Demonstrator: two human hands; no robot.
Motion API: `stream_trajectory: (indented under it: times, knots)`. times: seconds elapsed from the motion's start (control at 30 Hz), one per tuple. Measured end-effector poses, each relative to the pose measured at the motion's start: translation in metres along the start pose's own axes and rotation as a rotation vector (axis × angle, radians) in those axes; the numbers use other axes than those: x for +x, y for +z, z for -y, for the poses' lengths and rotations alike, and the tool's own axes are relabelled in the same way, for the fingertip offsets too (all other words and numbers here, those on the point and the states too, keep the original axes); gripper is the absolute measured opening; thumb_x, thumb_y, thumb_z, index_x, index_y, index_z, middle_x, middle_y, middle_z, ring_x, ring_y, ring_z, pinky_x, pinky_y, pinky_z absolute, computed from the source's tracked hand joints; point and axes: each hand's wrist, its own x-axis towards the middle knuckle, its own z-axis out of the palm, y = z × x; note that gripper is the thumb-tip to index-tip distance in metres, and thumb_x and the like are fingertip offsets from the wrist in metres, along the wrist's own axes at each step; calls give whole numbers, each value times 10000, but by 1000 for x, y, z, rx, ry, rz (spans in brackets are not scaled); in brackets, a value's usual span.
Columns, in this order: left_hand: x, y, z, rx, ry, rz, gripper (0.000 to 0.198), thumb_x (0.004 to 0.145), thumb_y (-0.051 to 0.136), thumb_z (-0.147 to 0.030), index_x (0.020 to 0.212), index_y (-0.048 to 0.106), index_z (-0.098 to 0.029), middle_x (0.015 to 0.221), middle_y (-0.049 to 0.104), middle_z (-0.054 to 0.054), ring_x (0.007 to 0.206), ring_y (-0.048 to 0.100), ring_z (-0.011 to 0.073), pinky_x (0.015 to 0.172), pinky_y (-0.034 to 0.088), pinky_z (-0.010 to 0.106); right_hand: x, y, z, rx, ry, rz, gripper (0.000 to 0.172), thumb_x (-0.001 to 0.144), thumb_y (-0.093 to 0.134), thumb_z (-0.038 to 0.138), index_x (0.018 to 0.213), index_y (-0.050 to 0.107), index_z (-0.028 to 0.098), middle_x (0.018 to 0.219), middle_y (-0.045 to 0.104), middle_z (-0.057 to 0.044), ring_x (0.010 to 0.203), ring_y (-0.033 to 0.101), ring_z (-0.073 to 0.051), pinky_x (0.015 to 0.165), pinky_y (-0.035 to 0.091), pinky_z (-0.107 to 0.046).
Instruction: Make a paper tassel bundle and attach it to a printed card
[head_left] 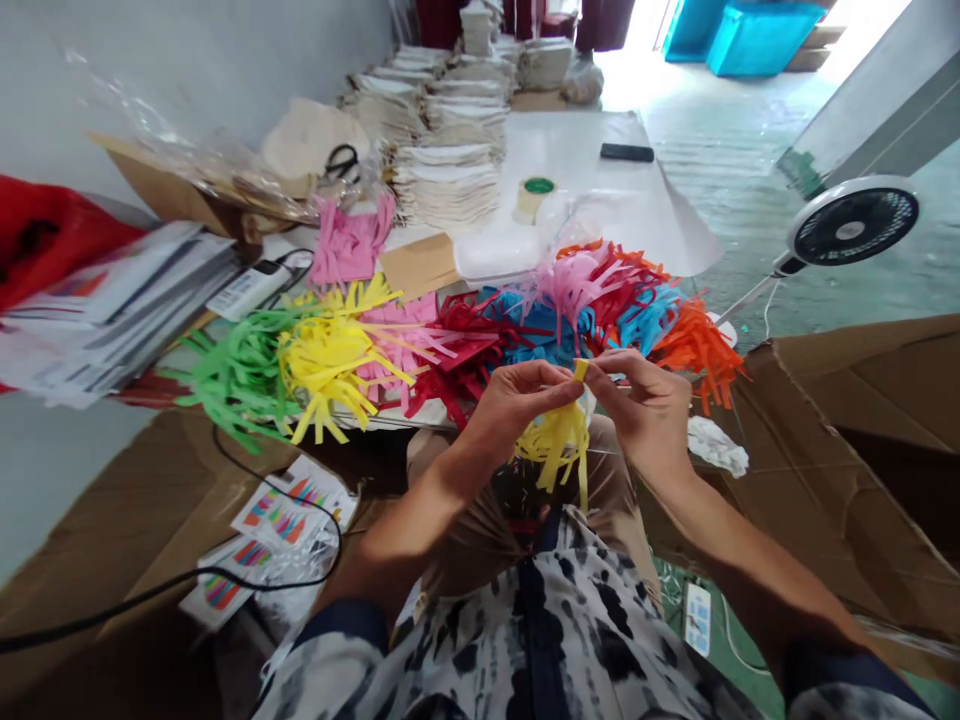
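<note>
Both my hands pinch the top of a yellow fringed paper piece (559, 445), whose cut strips hang down over my lap. My left hand (514, 400) and my right hand (646, 405) meet at its rolled top end, fingers pressed together. Just beyond them, along the table edge, lies a row of fringed paper bunches: green (240, 375), yellow (334, 355), pink (409, 340), red (461, 350), blue (544, 335) and orange (697, 345).
Stacks of cream paper goods (446, 180) fill the back of the table, with a tape roll (532, 197), scissors (343, 160) and a black phone (626, 152). A small fan (851, 222) stands at the right. Open cardboard boxes (862, 450) flank my knees; a black cable (187, 580) crosses the left one.
</note>
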Motion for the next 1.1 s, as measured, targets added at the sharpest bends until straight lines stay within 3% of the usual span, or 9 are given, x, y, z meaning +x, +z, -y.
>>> stream_trajectory:
  times: [0.13, 0.27, 0.37, 0.47, 0.57, 0.67, 0.8, 0.93, 1.1]
  knots:
    - [2, -1, 7, 30, 113, -54, 296, 750, 957, -416, 759, 776, -182, 871, 754, 24, 793, 673, 120, 768, 519, 269, 9, -6, -3, -27, 43, 177, 175, 984, 728, 397, 891, 805, 270, 880, 758, 5, 840, 680, -186, 818, 514, -352]
    - [12, -7, 13, -15, 128, -91, 342, 692, 991, -415, 758, 771, -161, 846, 761, 27, 773, 673, 117, 759, 519, 255, 25, -3, -3, -140, -79, 149, 190, 942, 785, 419, 825, 784, 269, 847, 744, 2, 822, 678, -190, 814, 521, -361]
    - [20, -17, 13, -115, 104, -170, 399, 597, 1038, -385, 775, 769, -151, 781, 754, 13, 689, 654, 102, 675, 502, 226, 54, 8, -3, -223, -119, 246, 257, 969, 738, 454, 806, 784, 261, 818, 759, -6, 766, 689, -189, 739, 518, -342]
    - [26, -29, 14, -197, 113, -225, 426, 545, 1061, -327, 773, 746, -151, 725, 734, -9, 651, 651, 91, 643, 492, 201, 104, 33, -5, -375, -171, 290, 249, 993, 691, 434, 880, 808, 245, 828, 786, -22, 748, 702, -196, 719, 512, -324]
    - [28, -40, 16, -255, 135, -255, 468, 505, 1074, -284, 815, 744, -165, 744, 738, -24, 677, 678, 97, 678, 523, 203, 161, 80, -15, -685, -245, 364, 245, 1014, 621, 347, 1017, 830, 219, 995, 816, -80, 894, 741, -236, 852, 534, -344]
    - [25, -46, 20, -268, 107, -280, 451, 517, 1070, -314, 816, 769, -162, 762, 765, -7, 677, 694, 103, 687, 535, 208, 206, 138, -34, -1069, -114, 571, 347, 1028, 528, 286, 1215, 809, 206, 1256, 784, -156, 1160, 723, -306, 1009, 522, -397]
    - [19, -52, 20, -279, 94, -307, 389, 611, 1032, -396, 791, 777, -163, 731, 787, 22, 669, 728, 139, 678, 544, 235, 237, 193, -66, -1178, 28, 662, 377, 917, 670, 226, 1238, 794, 71, 1244, 760, -276, 1202, 718, -369, 1006, 555, -411]
    - [14, -59, 18, -269, 114, -305, 360, 680, 995, -435, 818, 786, -176, 678, 774, 17, 613, 710, 144, 628, 520, 243, 247, 209, -86, -1216, 122, 641, 422, 817, 772, 154, 1221, 795, 35, 1221, 761, -293, 1189, 727, -370, 987, 577, -394]
    - [9, -64, 12, -229, 190, -362, 338, 719, 971, -450, 820, 789, -183, 692, 772, 17, 643, 716, 153, 670, 544, 265, 247, 205, -83, -1166, 144, 567, 273, 813, 780, 157, 1078, 844, 136, 1175, 797, -211, 1141, 740, -342, 963, 580, -413]
